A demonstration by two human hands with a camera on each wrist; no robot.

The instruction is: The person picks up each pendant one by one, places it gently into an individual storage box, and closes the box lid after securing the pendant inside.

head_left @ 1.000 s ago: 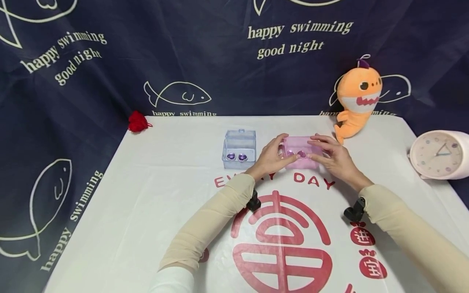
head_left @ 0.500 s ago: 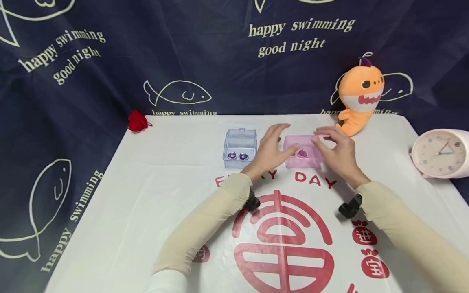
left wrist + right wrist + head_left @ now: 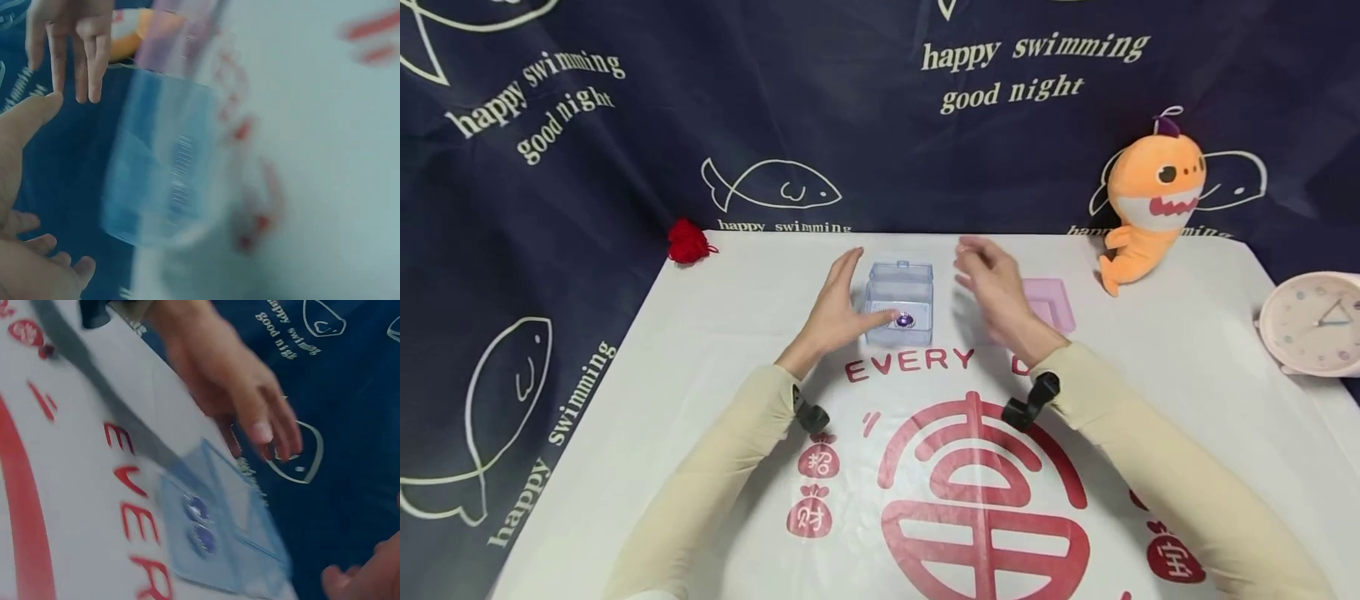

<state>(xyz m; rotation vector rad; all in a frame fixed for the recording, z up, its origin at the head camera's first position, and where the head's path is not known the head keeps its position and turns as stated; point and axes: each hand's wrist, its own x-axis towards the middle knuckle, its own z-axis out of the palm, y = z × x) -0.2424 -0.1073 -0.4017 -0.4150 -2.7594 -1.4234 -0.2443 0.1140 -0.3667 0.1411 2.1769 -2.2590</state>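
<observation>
Now both hands flank the clear box: left hand open, thumb apparently touching its front, right hand open, empty. Next, closing in to grip its sides seems called for; the pink box sits beyond the right hand.

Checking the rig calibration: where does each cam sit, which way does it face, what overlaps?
Head: on the head, looking forward and down at the table; both sleeved forearms, left hand, right hand flank the clear blue box.
Left wrist: on the left wrist, looking across past the blurred box; left palm and the right hand's fingers show.
Right wrist: on the right wrist, looking at the box; the left hand shows.
Shared: all three see the clear blue box.
</observation>
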